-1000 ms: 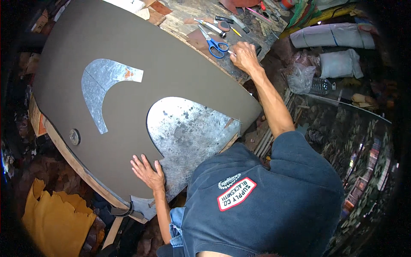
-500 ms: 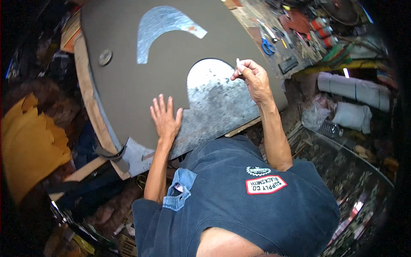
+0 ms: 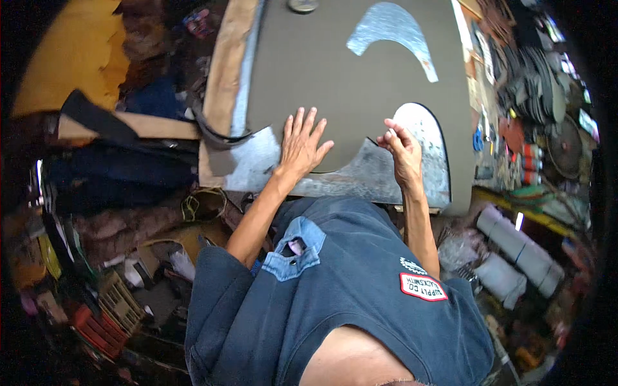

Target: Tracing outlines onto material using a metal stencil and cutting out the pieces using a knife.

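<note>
A large dark grey-brown sheet [image 3: 335,83] lies over a metal-topped bench, with a rounded cutout through which the spotted metal surface [image 3: 421,151] shows. My left hand [image 3: 302,143] rests flat on the sheet's near left corner, fingers spread. Over the cutout's left side, my right hand [image 3: 405,154] is closed in a pinch. The short white stick seen between its fingers a moment ago is now mostly hidden by them. Beyond the hands, a curved crescent-shaped metal template [image 3: 396,32] lies on the sheet.
A round metal weight [image 3: 302,5] sits at the sheet's far edge. Wood [image 3: 225,77] borders the bench on the left. To the right stand blue-handled scissors [image 3: 477,140], red cans [image 3: 531,164] and rolled white material [image 3: 520,249]. A yellow hide [image 3: 71,51] hangs far left.
The view has swung left. My left hand has shifted toward the sheet's near left corner. My right hand has moved from the cutout's right side to its left.
</note>
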The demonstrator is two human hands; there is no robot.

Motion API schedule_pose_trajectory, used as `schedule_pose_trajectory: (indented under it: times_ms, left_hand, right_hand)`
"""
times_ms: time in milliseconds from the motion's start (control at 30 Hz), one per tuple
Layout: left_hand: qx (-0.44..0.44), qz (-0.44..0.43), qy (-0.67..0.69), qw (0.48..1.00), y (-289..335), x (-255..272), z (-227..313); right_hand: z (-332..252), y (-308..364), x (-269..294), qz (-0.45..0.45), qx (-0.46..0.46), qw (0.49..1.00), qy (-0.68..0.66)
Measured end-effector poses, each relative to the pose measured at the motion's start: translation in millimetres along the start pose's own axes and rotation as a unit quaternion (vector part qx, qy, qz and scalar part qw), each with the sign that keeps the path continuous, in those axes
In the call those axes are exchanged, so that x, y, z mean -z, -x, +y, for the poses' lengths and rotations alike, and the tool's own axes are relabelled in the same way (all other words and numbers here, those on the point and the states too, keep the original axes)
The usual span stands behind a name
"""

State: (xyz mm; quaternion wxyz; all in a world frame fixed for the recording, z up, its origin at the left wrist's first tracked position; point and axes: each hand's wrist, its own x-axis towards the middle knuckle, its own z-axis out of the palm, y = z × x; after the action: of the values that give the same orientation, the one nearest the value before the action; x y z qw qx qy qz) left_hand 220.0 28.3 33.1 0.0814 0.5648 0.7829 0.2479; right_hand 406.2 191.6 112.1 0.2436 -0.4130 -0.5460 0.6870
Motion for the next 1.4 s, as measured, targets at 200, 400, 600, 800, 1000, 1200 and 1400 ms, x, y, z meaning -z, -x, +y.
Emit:
schedule_pose_trajectory:
  times_ms: [200,400,600,800,1000,1200,1400]
  left_hand:
    - [0.144,0.061,-0.110,0.982,-0.3,28.5,-75.7]
    - [0.143,0.105,-0.100,0.979,16.7,39.2,-88.7]
    - [0.170,0.135,-0.050,0.975,8.4,46.1,-66.5]
    - [0.395,0.118,-0.075,0.908,12.4,62.1,-80.7]
    - [0.311,0.083,-0.017,0.947,-30.1,44.3,-100.2]
    - [0.129,0.219,0.047,0.966,-20.8,39.7,-80.1]
    - [0.133,0.172,0.007,0.976,-6.8,48.0,-93.4]
  right_hand:
    - [4.8,-10.6,-37.1,-0.053,-0.033,0.996,0.057]
    - [-5.7,-68.1,-45.7,-0.060,0.018,0.997,0.038]
    - [12.3,-233.2,-31.7,0.094,0.095,0.821,0.556]
    - [12.1,-280.5,-126.9,0.012,0.004,0.732,0.681]
    - [92.0,-383.9,24.7,0.016,0.071,0.778,0.624]
    - [-14.8,-235.9,-1.4,0.033,-0.150,0.971,0.182]
    - [-85.6,-138.7,46.9,0.009,-0.017,0.995,0.102]
